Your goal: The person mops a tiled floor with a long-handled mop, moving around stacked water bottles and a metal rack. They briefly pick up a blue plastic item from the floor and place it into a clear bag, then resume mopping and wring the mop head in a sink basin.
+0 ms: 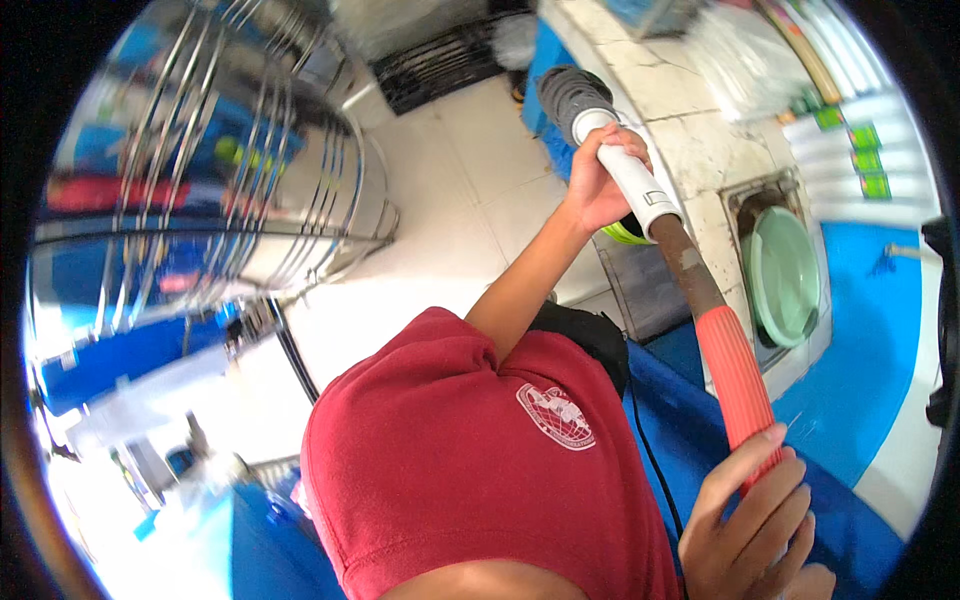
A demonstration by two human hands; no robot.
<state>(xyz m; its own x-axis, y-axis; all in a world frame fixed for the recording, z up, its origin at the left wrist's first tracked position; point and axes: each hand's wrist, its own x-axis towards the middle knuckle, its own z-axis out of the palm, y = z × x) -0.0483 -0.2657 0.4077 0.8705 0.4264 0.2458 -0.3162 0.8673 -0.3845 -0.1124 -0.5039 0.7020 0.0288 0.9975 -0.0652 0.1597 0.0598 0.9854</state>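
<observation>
A twist mop slants across the right half of the view. Its gray strip head [568, 91] points toward the top and looks wound up tightly. My left hand [604, 176] wraps around the white plastic sleeve [634, 180] just below that head. Below the sleeve, a worn brown shaft [686, 262] runs to a red ribbed grip [735, 379]. My right hand [746, 517], at the lower right, is loosely around the end of this grip, its thumb along the side. That hand hides the grip's tip.
A metal wire rack [202, 150] curves along the left. To the right, a pale green basin [787, 277] leans in a floor recess beside tiled flooring [667, 97]. White tubes with green labels [847, 165] lie at upper right. A yellow-green rimmed bucket [626, 234] is partly hidden behind the mop.
</observation>
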